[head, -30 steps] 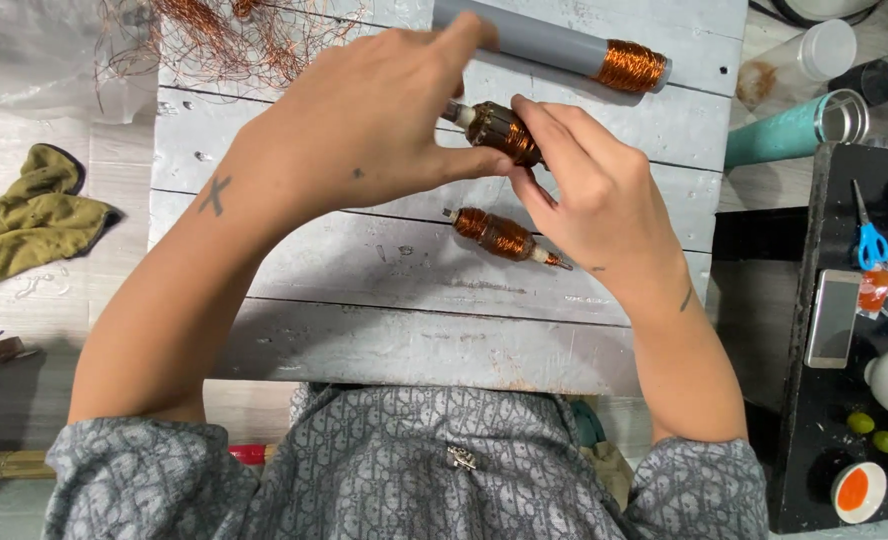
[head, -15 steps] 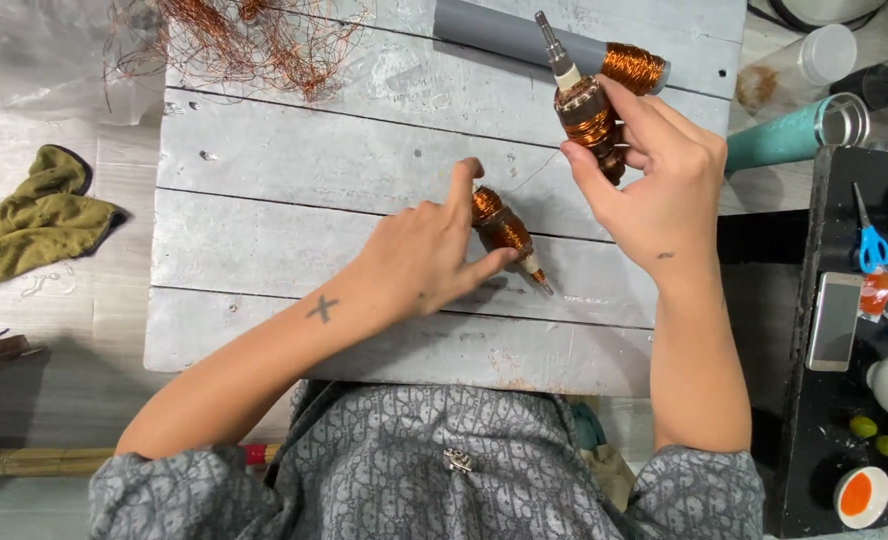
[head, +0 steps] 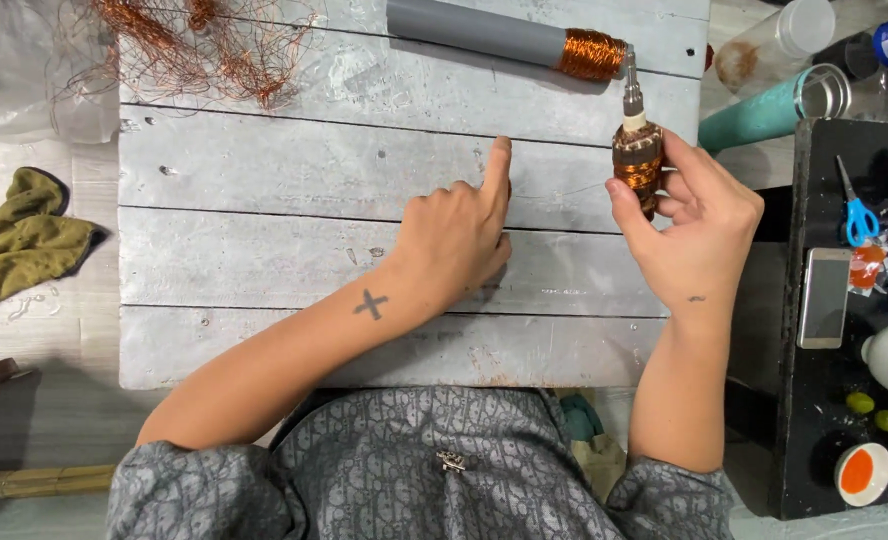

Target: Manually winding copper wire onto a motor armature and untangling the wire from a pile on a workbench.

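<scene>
My right hand (head: 699,225) holds a copper-wound motor rotor (head: 637,155) upright, its steel shaft pointing away from me, just below a grey pipe (head: 474,32) with a copper coil (head: 591,53) on its end. My left hand (head: 454,240) rests on the grey plank board (head: 264,260). Its index finger is stretched forward and the other fingers are curled over a second rotor, which is almost fully hidden; only a dark sliver (head: 510,188) shows beside the finger.
A tangle of loose copper wire (head: 194,45) lies at the board's far left corner. A green cloth (head: 19,235) sits on the left. On the right are a teal bottle (head: 764,115), blue scissors (head: 857,215), a phone (head: 822,297) and small bowls on a black tray (head: 814,420).
My right hand has lifted its rotor up and away from the second one and now holds it lower, shaft upright. My left hand has closed over the second rotor, covering it.
</scene>
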